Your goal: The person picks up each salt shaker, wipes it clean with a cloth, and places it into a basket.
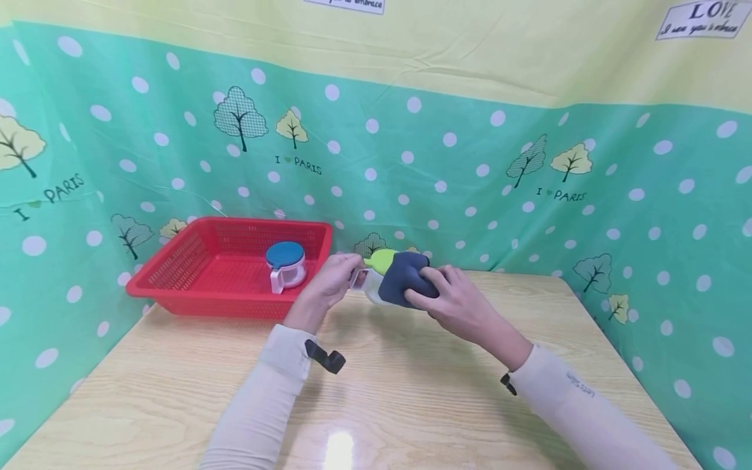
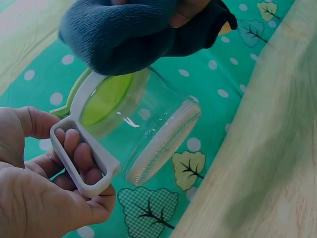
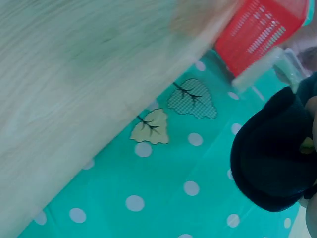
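Note:
Above the table, my left hand (image 1: pixel 336 279) grips the white handle of a clear glass jar (image 2: pixel 153 124) with a green lid (image 2: pixel 106 99). The jar is tilted on its side in the left wrist view. My right hand (image 1: pixel 458 300) holds a dark blue cloth (image 1: pixel 405 279) against the jar, covering part of it. Seen from the left wrist, the bunched cloth (image 2: pixel 124 34) lies across the jar's upper side. At the right edge of the right wrist view the cloth (image 3: pixel 272 153) hides most of the fingers.
A red plastic basket (image 1: pixel 217 303) stands at the back left of the wooden table (image 1: pixel 411 405). In it sits a similar jar with a blue lid (image 1: pixel 285 253) and a white handle. A green and yellow patterned curtain (image 1: pixel 411 163) hangs behind the table.

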`<action>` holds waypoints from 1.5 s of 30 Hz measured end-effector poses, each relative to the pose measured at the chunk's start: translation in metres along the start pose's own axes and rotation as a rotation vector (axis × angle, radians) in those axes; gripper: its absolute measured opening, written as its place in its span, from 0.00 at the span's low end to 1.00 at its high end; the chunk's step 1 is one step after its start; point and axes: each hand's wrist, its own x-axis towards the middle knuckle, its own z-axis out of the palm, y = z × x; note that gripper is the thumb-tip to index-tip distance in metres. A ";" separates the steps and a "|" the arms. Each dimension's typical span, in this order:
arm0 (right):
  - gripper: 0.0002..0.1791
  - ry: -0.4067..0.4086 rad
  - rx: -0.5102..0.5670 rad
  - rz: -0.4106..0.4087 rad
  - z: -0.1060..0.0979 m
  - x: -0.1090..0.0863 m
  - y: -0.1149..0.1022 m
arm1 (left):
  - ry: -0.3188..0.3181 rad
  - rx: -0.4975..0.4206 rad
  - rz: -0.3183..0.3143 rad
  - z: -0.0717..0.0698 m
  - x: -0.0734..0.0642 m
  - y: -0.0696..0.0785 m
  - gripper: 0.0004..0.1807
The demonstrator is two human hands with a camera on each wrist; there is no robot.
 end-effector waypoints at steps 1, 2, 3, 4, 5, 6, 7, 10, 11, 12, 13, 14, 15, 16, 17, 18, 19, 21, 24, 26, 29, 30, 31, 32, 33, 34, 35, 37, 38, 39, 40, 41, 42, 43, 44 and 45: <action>0.23 0.008 0.001 -0.003 0.001 -0.002 0.001 | -0.004 0.002 0.000 0.000 0.000 0.001 0.18; 0.23 0.014 0.002 -0.006 0.002 -0.004 0.002 | -0.004 -0.001 -0.001 -0.001 -0.001 0.002 0.17; 0.24 0.018 0.004 -0.009 0.003 -0.006 0.004 | -0.007 -0.001 0.000 -0.002 -0.001 0.003 0.16; 0.24 0.019 0.004 -0.010 0.003 -0.007 0.005 | -0.006 -0.006 -0.002 -0.003 -0.001 0.003 0.15; 0.24 0.017 0.005 -0.010 0.004 -0.009 0.006 | -0.004 -0.013 -0.006 -0.004 -0.001 0.004 0.15; 0.25 0.014 0.007 -0.010 0.005 -0.011 0.007 | -0.003 -0.017 -0.011 -0.005 -0.001 0.004 0.14; 0.26 0.007 0.007 -0.009 0.006 -0.013 0.008 | -0.002 -0.021 -0.014 -0.006 -0.001 0.005 0.14; 0.28 -0.018 0.000 -0.002 0.008 -0.020 0.012 | -0.001 -0.041 -0.030 -0.009 -0.001 0.006 0.14; 0.29 -0.032 -0.005 0.003 0.008 -0.022 0.013 | -0.005 -0.046 -0.033 -0.009 -0.001 0.006 0.14; 0.29 -0.046 -0.006 0.009 0.010 -0.025 0.015 | -0.009 -0.053 -0.037 -0.010 -0.002 0.007 0.15; 0.30 -0.063 -0.009 0.016 0.010 -0.027 0.016 | -0.011 -0.060 -0.038 -0.010 -0.002 0.008 0.15; 0.30 -0.077 -0.011 0.023 0.011 -0.029 0.018 | -0.018 -0.068 -0.041 -0.010 -0.002 0.008 0.15; 0.30 -0.093 -0.011 0.030 0.012 -0.031 0.019 | -0.026 -0.078 -0.044 -0.010 -0.003 0.009 0.15; 0.30 -0.106 -0.012 0.037 0.013 -0.033 0.021 | -0.037 -0.084 -0.047 -0.010 -0.003 0.009 0.15; 0.30 -0.114 -0.014 0.040 0.013 -0.035 0.022 | -0.053 -0.088 -0.048 -0.009 -0.003 0.009 0.15; 0.30 -0.118 -0.012 0.045 0.014 -0.037 0.024 | -0.071 -0.093 -0.048 -0.008 -0.004 0.009 0.15; 0.29 -0.121 -0.014 0.048 0.014 -0.037 0.025 | -0.090 -0.094 -0.048 -0.007 -0.004 0.010 0.15; 0.30 -0.115 -0.017 0.050 0.015 -0.038 0.027 | -0.123 -0.098 -0.045 -0.004 -0.005 0.010 0.16; 0.29 -0.099 -0.028 0.054 0.015 -0.037 0.030 | -0.153 -0.091 -0.031 -0.001 -0.006 0.010 0.17; 0.29 -0.093 -0.038 0.054 0.014 -0.035 0.031 | -0.150 -0.088 -0.030 0.000 -0.005 0.009 0.18; 0.28 -0.082 -0.044 0.055 0.012 -0.033 0.032 | -0.143 -0.083 -0.032 0.000 -0.005 0.008 0.20; 0.27 -0.075 -0.044 0.055 0.011 -0.032 0.033 | -0.138 -0.084 -0.034 0.000 -0.005 0.007 0.20; 0.26 -0.069 -0.043 0.057 0.010 -0.031 0.033 | -0.134 -0.082 -0.035 0.000 -0.004 0.006 0.20; 0.26 -0.062 -0.040 0.058 0.008 -0.031 0.033 | -0.132 -0.082 -0.037 0.000 -0.004 0.006 0.19; 0.25 -0.055 -0.040 0.058 0.007 -0.030 0.033 | -0.127 -0.082 -0.040 0.000 -0.004 0.005 0.19; 0.24 -0.051 -0.041 0.058 0.006 -0.030 0.033 | -0.121 -0.082 -0.045 -0.001 -0.003 0.005 0.19; 0.24 -0.049 -0.044 0.058 0.005 -0.030 0.033 | -0.113 -0.084 -0.051 -0.001 -0.003 0.005 0.18; 0.23 -0.050 -0.048 0.057 0.002 -0.029 0.033 | -0.096 -0.088 -0.061 -0.002 -0.002 0.004 0.17; 0.23 -0.052 -0.052 0.056 0.001 -0.029 0.033 | -0.086 -0.091 -0.064 -0.002 -0.002 0.004 0.17; 0.24 -0.054 -0.055 0.055 0.001 -0.028 0.033 | -0.076 -0.095 -0.066 -0.002 -0.001 0.003 0.17; 0.24 -0.056 -0.058 0.055 0.000 -0.028 0.033 | -0.070 -0.097 -0.065 -0.003 -0.001 0.003 0.16; 0.24 -0.055 -0.059 0.054 0.000 -0.028 0.032 | -0.065 -0.100 -0.063 -0.003 -0.001 0.003 0.16; 0.24 -0.055 -0.060 0.051 -0.001 -0.028 0.032 | -0.061 -0.104 -0.062 -0.004 -0.001 0.003 0.15; 0.24 -0.052 -0.062 0.048 -0.001 -0.028 0.032 | -0.057 -0.106 -0.061 -0.004 -0.001 0.003 0.14; 0.24 -0.048 -0.062 0.045 -0.001 -0.027 0.031 | -0.050 -0.112 -0.062 -0.004 -0.001 0.003 0.13; 0.23 -0.044 -0.062 0.041 -0.001 -0.027 0.031 | -0.044 -0.115 -0.063 -0.004 -0.001 0.003 0.13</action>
